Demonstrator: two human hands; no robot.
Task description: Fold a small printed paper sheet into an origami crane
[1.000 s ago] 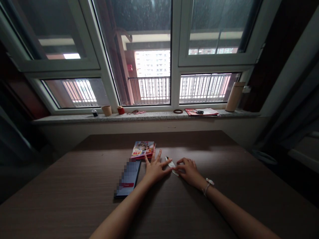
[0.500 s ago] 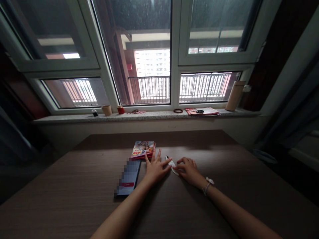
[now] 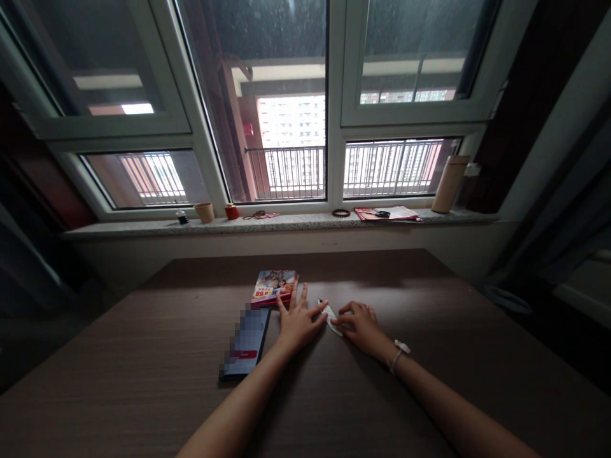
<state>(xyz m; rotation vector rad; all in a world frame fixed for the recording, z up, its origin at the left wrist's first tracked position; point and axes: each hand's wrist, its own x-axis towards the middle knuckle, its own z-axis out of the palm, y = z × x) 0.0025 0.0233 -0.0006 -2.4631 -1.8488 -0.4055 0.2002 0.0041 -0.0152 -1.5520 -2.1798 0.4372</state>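
A small folded piece of paper (image 3: 330, 317), whitish with a dark bit at its far tip, lies slantwise on the table between my hands. My left hand (image 3: 298, 321) is spread flat, with its index finger and thumb touching the paper's left edge and its other fingers reaching toward a stack of colourful printed leaflets (image 3: 273, 286). From the other side, my right hand (image 3: 361, 326) has its fingers curled, and its thumb and index finger pinch the paper's near right edge. A bracelet (image 3: 399, 353) circles my right wrist.
A phone (image 3: 248, 343), partly pixelated, lies left of my left hand on the brown table (image 3: 143, 356). Along the windowsill (image 3: 296, 221) stand a paper cup (image 3: 205, 212), a red spool-like item (image 3: 231, 211), a bracelet ring (image 3: 341, 213), scissors (image 3: 382, 214) on red papers and a tall flask (image 3: 450, 184).
Both hands stay almost where they were, still at the paper. Only a very slight shift of the fingers shows.
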